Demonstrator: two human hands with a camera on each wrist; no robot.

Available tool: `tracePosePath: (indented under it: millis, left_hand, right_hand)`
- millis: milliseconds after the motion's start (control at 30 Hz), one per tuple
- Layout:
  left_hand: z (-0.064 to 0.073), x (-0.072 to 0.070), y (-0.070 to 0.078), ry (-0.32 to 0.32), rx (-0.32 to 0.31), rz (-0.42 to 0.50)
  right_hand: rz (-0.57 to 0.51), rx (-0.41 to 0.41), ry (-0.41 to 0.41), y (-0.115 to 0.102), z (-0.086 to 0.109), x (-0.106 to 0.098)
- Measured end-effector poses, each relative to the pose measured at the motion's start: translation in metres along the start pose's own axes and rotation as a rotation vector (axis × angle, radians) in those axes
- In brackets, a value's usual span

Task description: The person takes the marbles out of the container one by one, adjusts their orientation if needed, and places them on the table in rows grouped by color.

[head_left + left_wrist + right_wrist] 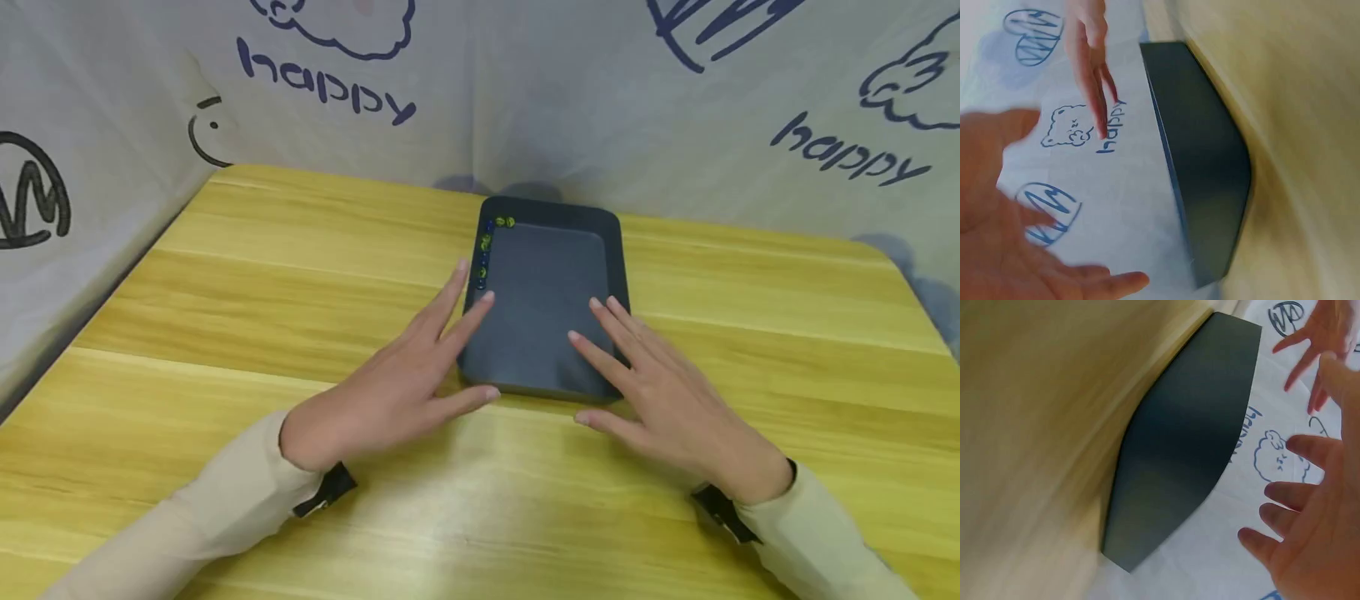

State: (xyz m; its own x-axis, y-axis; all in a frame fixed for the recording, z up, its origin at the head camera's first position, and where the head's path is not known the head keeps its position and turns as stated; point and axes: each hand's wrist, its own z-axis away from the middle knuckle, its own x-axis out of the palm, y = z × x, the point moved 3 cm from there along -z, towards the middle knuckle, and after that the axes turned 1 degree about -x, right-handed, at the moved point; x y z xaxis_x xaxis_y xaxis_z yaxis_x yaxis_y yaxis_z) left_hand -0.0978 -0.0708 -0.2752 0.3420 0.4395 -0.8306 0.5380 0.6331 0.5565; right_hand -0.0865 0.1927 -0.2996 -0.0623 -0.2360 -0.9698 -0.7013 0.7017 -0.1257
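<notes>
A dark grey rectangular tray [543, 312] lies on the wooden table, its near edge toward me. Along its upper left inner corner runs a row of small beads [484, 244], some yellow-green and some dark blue; their exact kind is too small to tell. My left hand [390, 383] hovers by the tray's left near corner with fingers spread, holding nothing. Opposite it, my right hand [667, 396] is above the right near corner, fingers also extended and holding nothing. Both wrist views show the tray's outer side wall [1204, 162] with each hand apart from it.
The pale wooden tabletop [262, 283] surrounds the tray. Behind it hangs a white cloth [562, 100] with drawn doodles and the word "happy", close to the tray's far edge. Black straps [326, 490] circle both wrists.
</notes>
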Motion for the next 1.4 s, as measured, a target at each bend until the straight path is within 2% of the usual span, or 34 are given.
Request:
tracePosePath:
  millis: [100, 200, 367, 433, 500, 600, 767, 1133, 1300, 1400]
  left_hand:
    - [-0.004, -0.004, -0.007, 0.055, -0.116, 0.207]
    - [-0.011, -0.003, -0.018, 0.089, -0.201, 0.417]
    - [-0.019, 0.009, -0.036, 0.082, -0.353, 0.748]
    - [-0.021, 0.014, -0.042, 0.076, -0.409, 0.853]
    - [-0.023, 0.02, -0.046, 0.071, -0.435, 0.924]
    - [-0.025, 0.027, -0.05, 0.076, -0.452, 0.964]
    - [-0.026, 0.033, -0.052, 0.107, -0.445, 1.01]
    - [-0.024, 0.04, -0.051, 0.161, -0.418, 1.034]
    - [-0.023, 0.043, -0.051, 0.177, -0.43, 1.054]
    - [-0.023, 0.043, -0.052, 0.18, -0.428, 1.053]
  right_hand:
    - [-0.099, 0.044, 0.052, 0.001, -0.001, -0.003]
    - [-0.209, 0.099, 0.098, 0.001, -0.003, -0.007]
    - [-0.422, 0.206, 0.103, 0.008, -0.01, -0.009]
    - [-0.524, 0.239, 0.093, 0.012, -0.013, -0.009]
    - [-0.611, 0.278, 0.07, 0.016, -0.018, -0.007]
    - [-0.746, 0.348, 0.019, 0.022, -0.025, -0.007]
    - [-0.869, 0.429, -0.042, 0.028, -0.039, -0.013]
    - [-0.922, 0.541, -0.074, 0.038, -0.077, -0.024]
    - [-0.898, 0.577, -0.095, 0.045, -0.092, -0.022]
    - [-0.859, 0.566, -0.105, 0.047, -0.101, -0.02]
